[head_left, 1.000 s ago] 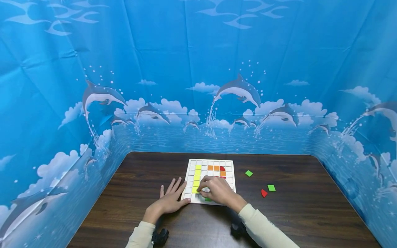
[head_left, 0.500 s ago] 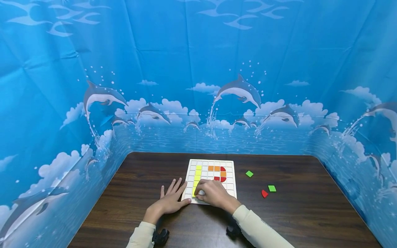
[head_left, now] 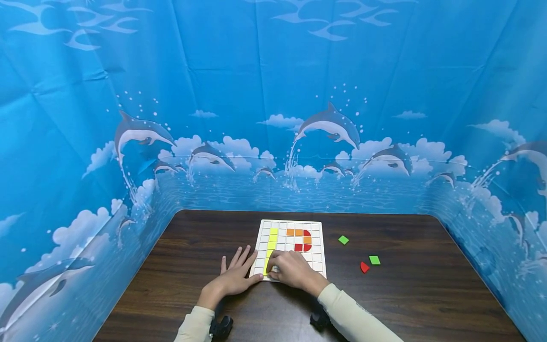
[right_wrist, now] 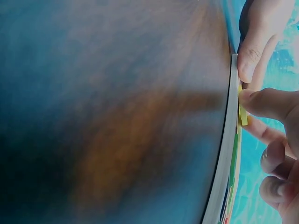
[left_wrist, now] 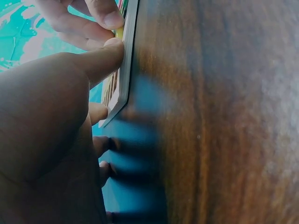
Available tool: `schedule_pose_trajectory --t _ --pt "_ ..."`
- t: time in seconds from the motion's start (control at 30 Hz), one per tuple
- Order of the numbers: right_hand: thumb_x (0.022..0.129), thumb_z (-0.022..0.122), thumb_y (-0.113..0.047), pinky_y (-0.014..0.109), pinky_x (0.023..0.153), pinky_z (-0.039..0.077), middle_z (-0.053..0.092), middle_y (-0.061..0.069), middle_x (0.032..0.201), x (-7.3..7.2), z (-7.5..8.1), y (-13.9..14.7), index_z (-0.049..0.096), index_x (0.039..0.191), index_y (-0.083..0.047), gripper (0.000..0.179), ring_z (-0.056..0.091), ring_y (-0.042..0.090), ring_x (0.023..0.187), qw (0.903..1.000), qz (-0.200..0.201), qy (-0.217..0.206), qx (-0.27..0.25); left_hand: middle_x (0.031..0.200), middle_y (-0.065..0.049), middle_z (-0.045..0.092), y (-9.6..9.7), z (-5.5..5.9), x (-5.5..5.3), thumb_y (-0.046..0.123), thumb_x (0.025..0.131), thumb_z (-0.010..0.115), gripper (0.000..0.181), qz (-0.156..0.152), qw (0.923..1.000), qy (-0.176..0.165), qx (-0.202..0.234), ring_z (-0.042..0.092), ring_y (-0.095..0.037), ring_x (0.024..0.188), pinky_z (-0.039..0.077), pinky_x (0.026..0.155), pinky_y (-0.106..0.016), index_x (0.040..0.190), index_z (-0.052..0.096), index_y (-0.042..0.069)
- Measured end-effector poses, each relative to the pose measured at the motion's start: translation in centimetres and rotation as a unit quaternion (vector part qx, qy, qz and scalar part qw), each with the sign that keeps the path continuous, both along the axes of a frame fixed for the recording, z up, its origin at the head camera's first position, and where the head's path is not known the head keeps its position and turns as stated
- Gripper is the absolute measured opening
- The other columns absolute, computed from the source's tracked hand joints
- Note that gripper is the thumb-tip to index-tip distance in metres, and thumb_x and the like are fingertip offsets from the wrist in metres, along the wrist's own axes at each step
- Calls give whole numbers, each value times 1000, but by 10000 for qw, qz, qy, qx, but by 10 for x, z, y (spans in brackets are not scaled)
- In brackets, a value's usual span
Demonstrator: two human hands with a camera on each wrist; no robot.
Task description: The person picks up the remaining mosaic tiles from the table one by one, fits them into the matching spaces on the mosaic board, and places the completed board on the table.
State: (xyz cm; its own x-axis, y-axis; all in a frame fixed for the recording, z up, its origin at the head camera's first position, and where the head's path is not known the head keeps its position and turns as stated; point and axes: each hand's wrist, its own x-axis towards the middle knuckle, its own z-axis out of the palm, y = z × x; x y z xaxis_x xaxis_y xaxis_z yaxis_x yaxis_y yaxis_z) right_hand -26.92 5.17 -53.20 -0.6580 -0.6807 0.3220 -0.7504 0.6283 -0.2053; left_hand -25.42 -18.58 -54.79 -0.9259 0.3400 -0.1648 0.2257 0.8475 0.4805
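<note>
A white gridded board (head_left: 316,259) lies on the table, with a column of yellow tiles (head_left: 271,245) along its left side. My left hand (head_left: 232,276) rests with fingers spread on the table, its thumb on the board's near left corner. At the near end of the column, my right hand (head_left: 292,268) pinches a yellow tile (right_wrist: 243,115) between thumb and forefinger, down at the board's surface. Orange tiles (head_left: 295,232) and red pieces (head_left: 298,247) form a hooked shape farther right. A green edge (right_wrist: 234,154) shows on the board; from above, my right hand covers that part.
Right of the board, on the dark wooden table (head_left: 410,285), lie two green tiles (head_left: 344,240) and a red quarter-round piece (head_left: 364,267). A blue dolphin-printed curtain (head_left: 273,118) surrounds the table's back and sides.
My right hand has slid the yellow tile toward the board's near edge and slightly left, baring the red pieces it partly covered. My left hand has stayed put.
</note>
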Motion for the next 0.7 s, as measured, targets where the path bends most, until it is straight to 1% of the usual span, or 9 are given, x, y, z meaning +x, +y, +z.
schedule_pose_trajectory --t 0.1,0.17,0.2,0.27,0.33,0.47,0.53,0.6,0.7 --pt "94 83 -27 16 55 39 76 -10 102 0 0 0 85 93 -22 6 61 0 70 10000 66 63 23 181 -13 11 1 7 3 71 101 55 91 -7 10000 -20 72 2 -42 167 -10 122 -80 171 27 20" --pt "94 83 -25 15 54 38 75 -11 101 0 1 0 85 91 -23 4 59 0 69 9999 116 89 67 181 -13 10 0 4 2 71 101 55 91 -66 9999 60 122 0 -42 167 -11 120 -82 171 27 21" --pt "94 83 -25 15 55 39 75 -12 101 0 1 0 85 91 -23 4 60 0 69 9998 142 74 108 181 -13 9 -1 1 1 72 101 54 91 -95 9998 108 141 0 -42 167 -12 119 -82 172 27 22" --pt "94 83 -23 16 56 42 76 -13 102 1 2 0 85 91 -24 4 62 1 71 9997 178 34 164 181 -13 9 -2 -3 0 74 100 52 91 -115 9996 170 217 -1 -42 167 -12 118 -83 172 26 24" --pt "94 83 -21 17 59 45 76 -14 102 1 3 0 85 92 -25 5 66 1 75 9996 183 -30 213 181 -12 8 -4 -11 -3 77 100 50 92 -124 9993 267 216 -2 -42 167 -12 118 -84 172 26 25" --pt "94 82 -21 19 62 50 77 -15 104 1 5 1 86 94 -25 5 69 2 80 9996 142 -137 219 182 -9 8 -3 -12 -4 80 99 48 94 -26 9996 259 46 -1 -39 168 -12 122 -78 172 25 25" --pt "94 82 -20 20 64 52 77 -14 104 2 5 1 86 95 -25 6 70 3 81 9996 136 -167 200 181 -10 9 -3 -11 -4 78 99 49 94 -32 9997 218 48 0 -40 168 -11 122 -79 172 25 24" --pt "95 81 -19 21 66 53 78 -13 105 3 5 2 86 96 -23 6 70 3 82 9996 131 -211 168 181 -11 9 -1 -6 -1 77 99 51 94 -22 9999 119 84 -1 -40 168 -12 122 -79 172 26 24" --pt "95 81 -19 23 68 55 79 -12 106 4 6 3 86 98 -22 7 72 4 85 9996 105 -241 127 181 -14 11 -1 -2 0 76 99 52 93 -44 9997 71 233 1 -43 167 -12 120 -82 171 28 22"
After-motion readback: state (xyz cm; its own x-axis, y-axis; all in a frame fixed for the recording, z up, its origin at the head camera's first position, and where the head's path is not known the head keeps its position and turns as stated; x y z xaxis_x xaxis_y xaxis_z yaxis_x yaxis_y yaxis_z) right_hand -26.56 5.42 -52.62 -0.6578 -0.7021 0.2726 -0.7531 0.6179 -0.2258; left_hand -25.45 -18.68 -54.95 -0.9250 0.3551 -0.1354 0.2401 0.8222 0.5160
